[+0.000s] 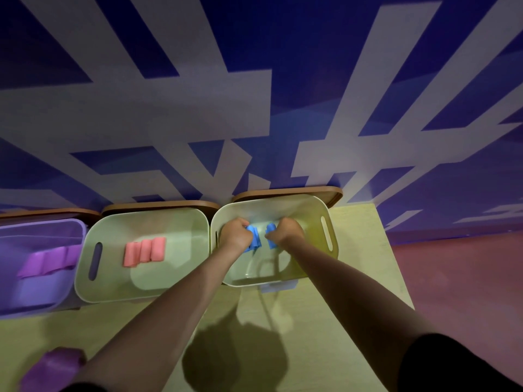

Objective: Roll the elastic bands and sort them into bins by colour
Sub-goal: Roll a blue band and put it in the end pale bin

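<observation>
An indoor activity or play room is suggested by a blue wall [283,38] painted with broad pale stripes, and by a pale table [325,321].

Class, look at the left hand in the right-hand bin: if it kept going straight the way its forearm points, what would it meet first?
Probably the bin's far wall. The left hand already grips a blue band, and depth is hard to judge.

In front of me I see a wall [254,94] painted deep blue with wide pale grey stripes crossing at angles. Below it stands a light wooden tabletop [353,292], its far edge against the wall. Past the right edge of the tabletop, a reddish floor [467,278] shows. The light is dim and violet.
</observation>
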A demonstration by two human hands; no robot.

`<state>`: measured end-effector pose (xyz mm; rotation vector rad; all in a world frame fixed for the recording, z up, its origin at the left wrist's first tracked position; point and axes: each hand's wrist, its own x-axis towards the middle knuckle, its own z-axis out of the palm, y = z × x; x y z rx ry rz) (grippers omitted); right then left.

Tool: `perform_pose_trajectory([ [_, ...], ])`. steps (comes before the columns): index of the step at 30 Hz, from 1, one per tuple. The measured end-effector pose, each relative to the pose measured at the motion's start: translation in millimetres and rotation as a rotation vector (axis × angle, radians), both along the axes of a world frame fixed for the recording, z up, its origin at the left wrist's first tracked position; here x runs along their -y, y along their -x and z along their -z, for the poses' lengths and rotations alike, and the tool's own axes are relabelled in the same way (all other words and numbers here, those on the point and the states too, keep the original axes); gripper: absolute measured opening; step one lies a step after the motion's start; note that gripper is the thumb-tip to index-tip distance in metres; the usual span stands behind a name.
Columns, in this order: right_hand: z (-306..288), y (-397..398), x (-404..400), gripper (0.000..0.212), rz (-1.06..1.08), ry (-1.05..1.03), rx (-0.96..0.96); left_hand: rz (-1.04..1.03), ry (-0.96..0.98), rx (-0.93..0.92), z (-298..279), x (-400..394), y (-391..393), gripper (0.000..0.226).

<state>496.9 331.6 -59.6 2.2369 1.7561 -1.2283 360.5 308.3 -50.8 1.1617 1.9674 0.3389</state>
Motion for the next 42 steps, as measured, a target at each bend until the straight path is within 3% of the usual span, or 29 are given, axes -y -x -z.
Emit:
perform_pose_trajectory([
  [4, 4.6, 13.5, 9.7, 0.027, -0.026, -0.133, 0.025, -0.063, 0.000, 0.085, 6.2, -4.1, -3.3, 0.017],
  [10, 1.3, -0.7, -3.3, 0.033, -0.024, 0.106, -0.058, -0.096, 0.015, 0.170, 10.8, -6.5, 1.0, 0.019],
  [14, -0.4, -10.8, -8.2, 0.029, 0.117, 0.200, -0.300, -0.114, 0.029, 0.259, 13.2, -6.0, -8.0, 0.019],
  [23, -2.5, 1.0, -5.9, 0.029, -0.051, 0.111, -0.006, -0.041, -0.012, 0.162, 17.5, -2.6, -4.4, 0.036],
  [36, 8.4, 1.7, -5.6, 0.030, 0.038, 0.151, -0.165, -0.019, -0.042, 0.058, 20.7, 1.5, -4.4, 0.034],
  [42, 9.4, -0.8, -7.3, 0.022, 0.122, 0.046, -0.290, -0.020, -0.045, 0.069, 20.6, 1.1, -3.1, 0.034],
])
